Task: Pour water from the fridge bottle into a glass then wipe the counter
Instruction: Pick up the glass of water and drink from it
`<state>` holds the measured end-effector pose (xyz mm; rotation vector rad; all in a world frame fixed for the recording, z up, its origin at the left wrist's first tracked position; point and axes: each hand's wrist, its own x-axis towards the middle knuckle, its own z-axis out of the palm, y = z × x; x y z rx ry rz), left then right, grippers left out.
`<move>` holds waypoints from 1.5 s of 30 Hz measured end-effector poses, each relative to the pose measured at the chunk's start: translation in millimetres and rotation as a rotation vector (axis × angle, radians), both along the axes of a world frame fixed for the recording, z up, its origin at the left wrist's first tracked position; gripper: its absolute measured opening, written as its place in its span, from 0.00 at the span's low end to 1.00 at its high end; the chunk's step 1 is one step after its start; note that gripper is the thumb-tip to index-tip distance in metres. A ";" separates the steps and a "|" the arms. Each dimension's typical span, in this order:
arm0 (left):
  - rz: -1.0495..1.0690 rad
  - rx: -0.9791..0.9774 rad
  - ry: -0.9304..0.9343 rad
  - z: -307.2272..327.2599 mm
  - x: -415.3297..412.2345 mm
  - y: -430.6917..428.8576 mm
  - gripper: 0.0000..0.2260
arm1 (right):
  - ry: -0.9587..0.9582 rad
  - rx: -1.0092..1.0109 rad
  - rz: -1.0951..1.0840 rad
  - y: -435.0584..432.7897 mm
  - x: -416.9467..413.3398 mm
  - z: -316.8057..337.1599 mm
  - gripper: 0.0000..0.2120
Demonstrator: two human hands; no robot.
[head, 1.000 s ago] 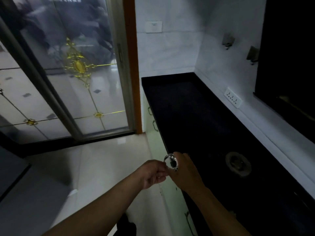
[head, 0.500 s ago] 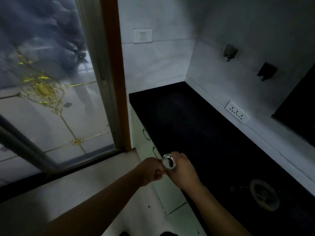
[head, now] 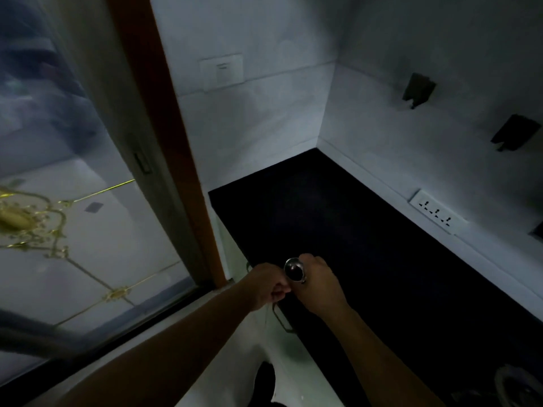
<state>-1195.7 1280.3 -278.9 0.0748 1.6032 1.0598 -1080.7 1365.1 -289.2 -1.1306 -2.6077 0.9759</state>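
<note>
My right hand [head: 318, 284] grips a small shiny vessel [head: 294, 270] with a round metal rim and a dark inside, seen from above. It is too dim to tell whether this is the bottle or a glass. My left hand [head: 266, 284] is curled in a fist against the vessel's left side, and what its fingers hold is hidden. Both hands hover over the front left edge of the black counter [head: 352, 230].
A sink drain [head: 517, 386] shows at the bottom right of the counter. A socket strip [head: 437, 212] and two dark wall hooks [head: 418, 89] are on the right wall. A glass door [head: 73, 201] stands to the left, and a drawer handle [head: 280, 320] sits below the counter edge.
My hands stay together around the vessel. The view has swung left along the counter, so the drain has slid to the bottom right corner and the far corner of the counter is nearer.
</note>
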 end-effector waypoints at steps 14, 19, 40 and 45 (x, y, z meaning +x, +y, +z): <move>-0.144 -0.062 -0.023 -36.6 -98.2 114.3 0.10 | -0.092 -0.015 -0.157 88.8 -94.5 -33.0 0.16; -0.296 -0.098 -0.002 -60.6 -134.1 148.9 0.11 | -0.110 -0.070 -0.336 103.6 -127.0 -47.4 0.17; -0.686 -0.058 -0.008 -139.2 -227.7 204.2 0.17 | -0.156 -0.263 -0.732 114.0 -203.2 -99.9 0.24; -0.770 -0.077 0.103 -146.7 -228.5 211.4 0.17 | -0.178 -0.310 -0.783 115.1 -205.6 -105.4 0.25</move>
